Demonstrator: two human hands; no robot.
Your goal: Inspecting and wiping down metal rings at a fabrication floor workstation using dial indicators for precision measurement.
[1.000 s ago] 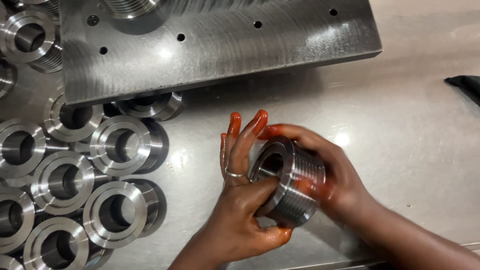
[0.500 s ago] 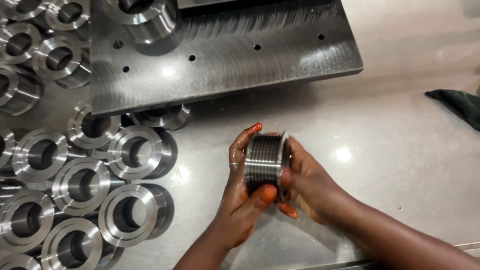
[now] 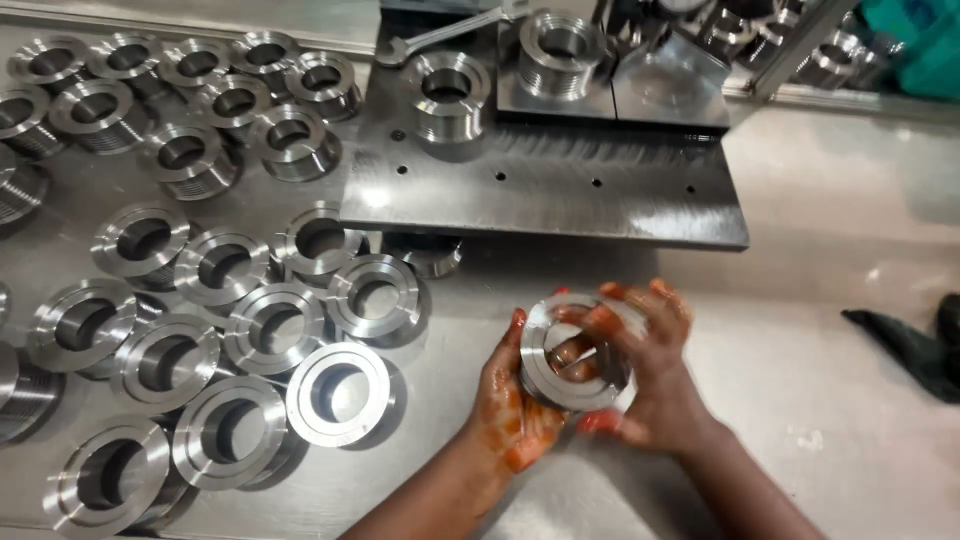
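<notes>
Threaded steel ring (image 3: 572, 352) sits in both hands above the bench (image 3: 840, 260), bore facing up; left hand (image 3: 510, 405) cups its left side, right hand (image 3: 655, 375) wraps the right, right fingers (image 3: 585, 345) curled into the bore, gripping it. Looks mid-handling, not set down. Many like rings (image 3: 250, 330) lie to the left; one (image 3: 448, 100) stands on the drilled steel plate (image 3: 560, 185) behind.

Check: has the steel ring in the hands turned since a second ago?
Yes. The ring has turned: against the drilled plate, its bore now faces up at the camera, not sideways.
</notes>
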